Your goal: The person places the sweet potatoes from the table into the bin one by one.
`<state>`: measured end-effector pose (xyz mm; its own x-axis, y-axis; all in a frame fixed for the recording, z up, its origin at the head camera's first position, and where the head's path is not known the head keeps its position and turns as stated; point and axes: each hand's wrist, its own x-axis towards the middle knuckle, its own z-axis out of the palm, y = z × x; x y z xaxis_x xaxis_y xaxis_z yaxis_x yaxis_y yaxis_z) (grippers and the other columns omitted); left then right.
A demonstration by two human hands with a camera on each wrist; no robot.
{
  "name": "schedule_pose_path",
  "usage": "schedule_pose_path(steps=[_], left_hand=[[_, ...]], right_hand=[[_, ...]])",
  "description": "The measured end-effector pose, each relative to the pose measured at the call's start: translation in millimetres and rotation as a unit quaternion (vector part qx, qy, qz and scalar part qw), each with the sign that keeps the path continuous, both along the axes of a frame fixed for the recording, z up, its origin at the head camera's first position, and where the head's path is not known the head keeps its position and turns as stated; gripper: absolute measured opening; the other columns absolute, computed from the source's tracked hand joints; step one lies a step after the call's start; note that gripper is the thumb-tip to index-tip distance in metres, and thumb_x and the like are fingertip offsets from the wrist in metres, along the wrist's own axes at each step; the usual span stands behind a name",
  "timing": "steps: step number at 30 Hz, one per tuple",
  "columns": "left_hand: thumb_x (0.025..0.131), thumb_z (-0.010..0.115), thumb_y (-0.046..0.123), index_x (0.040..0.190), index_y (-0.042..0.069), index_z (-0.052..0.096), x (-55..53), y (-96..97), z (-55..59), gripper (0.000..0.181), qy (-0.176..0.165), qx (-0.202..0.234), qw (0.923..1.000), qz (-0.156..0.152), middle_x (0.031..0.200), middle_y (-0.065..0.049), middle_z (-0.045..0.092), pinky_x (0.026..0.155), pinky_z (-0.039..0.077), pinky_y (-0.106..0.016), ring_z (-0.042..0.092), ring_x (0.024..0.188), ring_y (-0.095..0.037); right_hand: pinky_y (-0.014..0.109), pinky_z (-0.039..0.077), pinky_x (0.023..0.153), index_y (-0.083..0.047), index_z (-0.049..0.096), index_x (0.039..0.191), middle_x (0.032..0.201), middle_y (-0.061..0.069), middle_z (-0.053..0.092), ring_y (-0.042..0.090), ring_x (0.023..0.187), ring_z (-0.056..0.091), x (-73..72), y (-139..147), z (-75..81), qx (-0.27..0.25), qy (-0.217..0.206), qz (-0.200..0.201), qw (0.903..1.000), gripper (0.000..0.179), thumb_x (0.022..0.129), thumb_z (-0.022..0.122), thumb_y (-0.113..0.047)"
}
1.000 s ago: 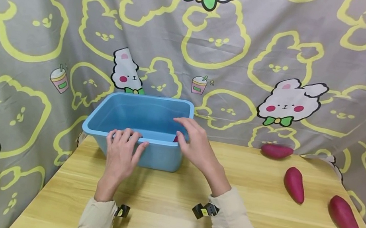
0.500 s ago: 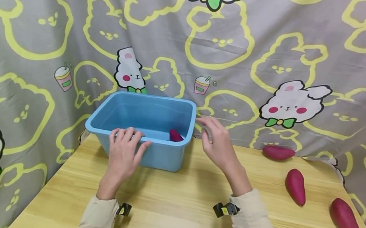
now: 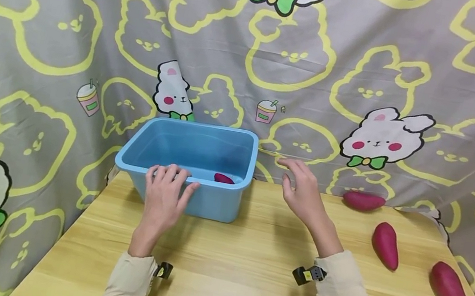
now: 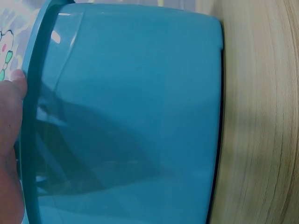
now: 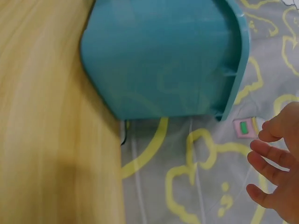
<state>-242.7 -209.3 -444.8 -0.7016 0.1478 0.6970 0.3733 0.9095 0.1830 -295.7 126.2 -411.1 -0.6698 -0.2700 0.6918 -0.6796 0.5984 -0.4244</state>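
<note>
In the head view, a blue plastic bin [image 3: 192,195] stands on the table with one reddish-purple sweet potato [image 3: 224,179] on its floor, partly hidden by the near rim. My left hand [image 3: 165,196] grips the bin's near rim, fingers hooked over the edge; the left wrist view shows part of that hand [image 4: 10,140] against the rim. To the right of the bin, my right hand [image 3: 305,193] hovers with loosely bent fingers and nothing in them. The right wrist view has its spread fingers [image 5: 268,170] apart from the bin's side [image 5: 163,60].
Three more sweet potatoes lie on the right of the wooden table [image 3: 233,283]: one by the curtain [image 3: 364,201], one nearer [image 3: 386,245] and one by the right edge [image 3: 451,292]. A patterned grey curtain [image 3: 221,19] hangs behind and at both sides.
My right hand has come out from over the bin and moved right, letting the sweet potato inside show. That sweet potato has settled lower. My left hand has stayed at the rim.
</note>
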Motion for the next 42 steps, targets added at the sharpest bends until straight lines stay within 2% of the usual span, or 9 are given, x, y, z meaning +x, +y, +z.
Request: schedule_pose_path(steps=[13, 18, 22, 29, 36, 42], left_hand=[[0.105, 0.050, 0.052, 0.110, 0.011, 0.068, -2.1, -0.2, -0.9, 0.045, 0.004, 0.005, 1.0000, -0.005, 0.111, -0.011, 0.061, 0.112, 0.022, -0.060, 0.050, 0.109, -0.035], [0.105, 0.048, 0.053, 0.109, 0.011, 0.067, -2.7, 0.2, -1.1, 0.046, 0.008, 0.009, 0.9999, -0.007, 0.111, -0.011, 0.061, 0.112, 0.022, -0.060, 0.050, 0.109, -0.035], [0.106, 0.047, 0.053, 0.109, 0.011, 0.068, -2.7, 0.3, -1.4, 0.047, 0.013, 0.008, 0.9999, -0.007, 0.110, -0.011, 0.061, 0.111, 0.023, -0.060, 0.050, 0.108, -0.035], [0.105, 0.048, 0.053, 0.108, 0.011, 0.068, -3.0, 0.5, -0.2, 0.047, 0.016, 0.009, 0.9998, -0.009, 0.110, -0.011, 0.061, 0.111, 0.023, -0.060, 0.051, 0.108, -0.036], [0.105, 0.051, 0.050, 0.108, 0.010, 0.068, -2.1, 1.1, -0.2, 0.043, 0.010, 0.008, 0.9999, -0.007, 0.109, -0.011, 0.060, 0.111, 0.023, -0.060, 0.050, 0.107, -0.035], [0.105, 0.050, 0.051, 0.108, 0.010, 0.068, -2.1, 0.4, -0.4, 0.045, 0.010, 0.009, 0.9999, -0.006, 0.109, -0.011, 0.060, 0.111, 0.023, -0.060, 0.050, 0.108, -0.035]], right_hand=[[0.063, 0.042, 0.098, -0.002, 0.065, 0.129, 0.127, 0.018, 0.063, 0.042, 0.119, 0.056, -9.6, 41, -31.3, 0.027, -0.049, -0.054, 0.9970, 0.038, 0.092, 0.063, 0.006], [0.070, 0.040, 0.093, -0.004, 0.065, 0.130, 0.127, 0.021, 0.061, 0.046, 0.119, 0.054, -12.7, 59, -42.6, 0.045, -0.069, -0.093, 0.9922, 0.041, 0.091, 0.065, 0.004], [0.069, 0.040, 0.091, -0.003, 0.064, 0.130, 0.127, 0.023, 0.060, 0.048, 0.119, 0.052, -15.3, 72, -49.5, 0.048, -0.080, -0.111, 0.9894, 0.040, 0.090, 0.066, 0.003], [0.070, 0.039, 0.087, -0.003, 0.064, 0.129, 0.128, 0.028, 0.057, 0.052, 0.117, 0.050, -18.2, 90, -52.8, 0.084, -0.091, -0.130, 0.9837, 0.040, 0.089, 0.066, 0.000], [0.077, 0.032, 0.091, -0.002, 0.059, 0.135, 0.137, 0.033, 0.047, 0.058, 0.124, 0.041, -23.4, 107, -50.9, 0.118, -0.138, -0.161, 0.9700, 0.049, 0.086, 0.067, 0.000], [0.081, 0.028, 0.095, -0.002, 0.056, 0.137, 0.145, 0.035, 0.040, 0.062, 0.131, 0.035, -27.2, 122, -49.9, 0.130, -0.170, -0.167, 0.9623, 0.052, 0.086, 0.067, -0.003]])
